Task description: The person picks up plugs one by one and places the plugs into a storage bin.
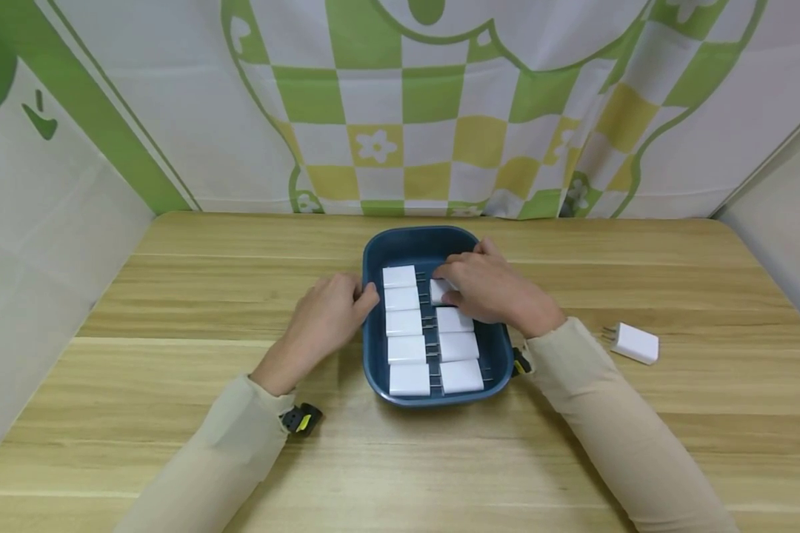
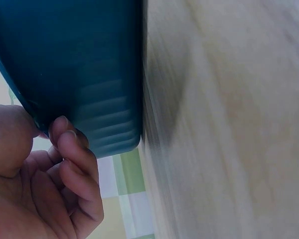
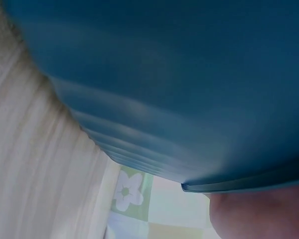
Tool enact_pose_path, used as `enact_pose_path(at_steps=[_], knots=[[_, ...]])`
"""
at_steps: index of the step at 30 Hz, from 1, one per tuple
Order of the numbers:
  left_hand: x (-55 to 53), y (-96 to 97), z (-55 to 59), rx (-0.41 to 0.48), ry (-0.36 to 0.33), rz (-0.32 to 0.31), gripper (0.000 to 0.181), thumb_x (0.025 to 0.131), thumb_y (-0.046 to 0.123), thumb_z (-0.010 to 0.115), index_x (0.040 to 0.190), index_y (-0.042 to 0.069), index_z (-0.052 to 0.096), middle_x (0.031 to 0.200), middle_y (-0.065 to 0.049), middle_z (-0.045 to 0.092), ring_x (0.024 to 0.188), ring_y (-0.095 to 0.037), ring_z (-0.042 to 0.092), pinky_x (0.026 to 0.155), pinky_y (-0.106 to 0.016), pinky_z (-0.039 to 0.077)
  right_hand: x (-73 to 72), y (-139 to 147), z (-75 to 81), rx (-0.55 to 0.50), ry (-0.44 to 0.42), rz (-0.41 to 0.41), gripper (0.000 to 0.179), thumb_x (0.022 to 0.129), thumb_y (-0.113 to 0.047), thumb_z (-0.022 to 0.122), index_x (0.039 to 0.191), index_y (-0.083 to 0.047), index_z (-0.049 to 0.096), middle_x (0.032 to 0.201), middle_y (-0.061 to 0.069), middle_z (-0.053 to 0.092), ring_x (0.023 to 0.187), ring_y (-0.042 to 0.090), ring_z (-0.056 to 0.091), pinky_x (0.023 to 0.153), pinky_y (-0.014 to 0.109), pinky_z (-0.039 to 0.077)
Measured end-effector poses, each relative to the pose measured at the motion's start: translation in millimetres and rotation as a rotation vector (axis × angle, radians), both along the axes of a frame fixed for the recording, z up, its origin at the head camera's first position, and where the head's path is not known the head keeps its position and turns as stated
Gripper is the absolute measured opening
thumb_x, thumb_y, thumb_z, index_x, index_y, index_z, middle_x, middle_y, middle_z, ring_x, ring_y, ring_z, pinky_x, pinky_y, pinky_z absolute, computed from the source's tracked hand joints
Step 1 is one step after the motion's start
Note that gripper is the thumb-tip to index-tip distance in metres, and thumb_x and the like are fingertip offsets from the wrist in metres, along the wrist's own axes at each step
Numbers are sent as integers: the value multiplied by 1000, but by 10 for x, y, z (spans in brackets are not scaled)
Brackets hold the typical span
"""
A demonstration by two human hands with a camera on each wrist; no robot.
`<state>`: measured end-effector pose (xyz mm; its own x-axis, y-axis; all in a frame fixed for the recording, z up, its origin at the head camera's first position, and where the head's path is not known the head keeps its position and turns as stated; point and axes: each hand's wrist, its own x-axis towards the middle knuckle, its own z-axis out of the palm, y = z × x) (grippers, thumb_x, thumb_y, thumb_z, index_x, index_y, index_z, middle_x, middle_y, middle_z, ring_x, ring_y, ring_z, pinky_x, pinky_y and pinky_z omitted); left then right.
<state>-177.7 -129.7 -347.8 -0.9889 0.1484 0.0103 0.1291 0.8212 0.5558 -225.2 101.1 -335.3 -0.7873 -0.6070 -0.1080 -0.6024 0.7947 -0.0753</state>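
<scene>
A dark blue plastic basin [image 1: 370, 348] holds white plug chargers [image 1: 407, 349] in two columns, their metal prongs pointing right. My left hand [image 1: 327, 314] is at the basin's left side. In the left wrist view its thumb and curled fingers [image 2: 77, 149] pinch the rim. My right hand [image 1: 496, 289] reaches over the right rim and holds a white plug charger [image 1: 438, 292] at the top of the right column. That charger is partly hidden by the fingers. The right wrist view shows mostly the basin's outer wall [image 3: 154, 74] and a bit of hand [image 3: 259, 214].
Another white plug charger [image 1: 635, 343] lies on the wooden table [image 1: 173, 414], right of the basin, prongs pointing left. A green, yellow and white checked curtain [image 1: 433, 96] hangs along the table's back edge. Black wrist straps [image 1: 303, 420] show at the cuffs.
</scene>
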Motion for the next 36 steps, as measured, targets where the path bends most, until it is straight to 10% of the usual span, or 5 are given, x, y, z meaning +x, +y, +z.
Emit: enact_pose_path(at_steps=[36], knots=[[16, -6, 12, 18, -1, -9, 43, 103, 25, 50, 63, 10, 48, 53, -1, 45, 45, -16, 42, 43, -26, 28, 130, 74, 200, -124, -102, -7, 37, 101, -16, 61, 137, -6, 62, 139, 12, 60, 133, 30, 51, 110, 55, 28]])
